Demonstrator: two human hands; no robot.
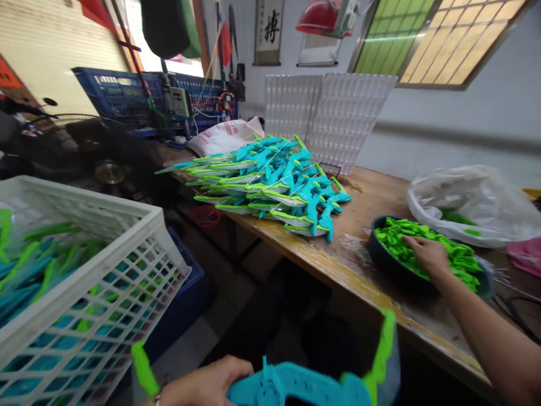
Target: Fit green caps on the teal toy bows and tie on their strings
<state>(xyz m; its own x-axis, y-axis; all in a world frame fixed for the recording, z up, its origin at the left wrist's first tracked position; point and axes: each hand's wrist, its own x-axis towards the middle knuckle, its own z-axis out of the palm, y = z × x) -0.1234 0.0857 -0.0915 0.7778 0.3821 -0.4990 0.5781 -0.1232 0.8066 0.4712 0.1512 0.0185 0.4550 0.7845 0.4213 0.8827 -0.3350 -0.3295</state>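
Note:
My left hand (207, 383) is closed around the blue middle of a toy bow (300, 383) at the bottom of the view. Bright green limbs rise at both ends of this bow, and its lower part is cut off by the frame. Over on the right, my right hand (430, 256) reaches into a dark round basin (380, 256) of small green plastic pieces (460, 256). Its fingers are drawn together against the pieces; what lies between the fingertips is hidden.
Many blue-and-green toy bows (270, 180) are stacked on the wooden table (367, 189). A white plastic crate (139, 248) of similar parts stands at left. A clear plastic bag (477, 197) lies behind the basin. Translucent ribbed panels (346, 113) lean against the wall.

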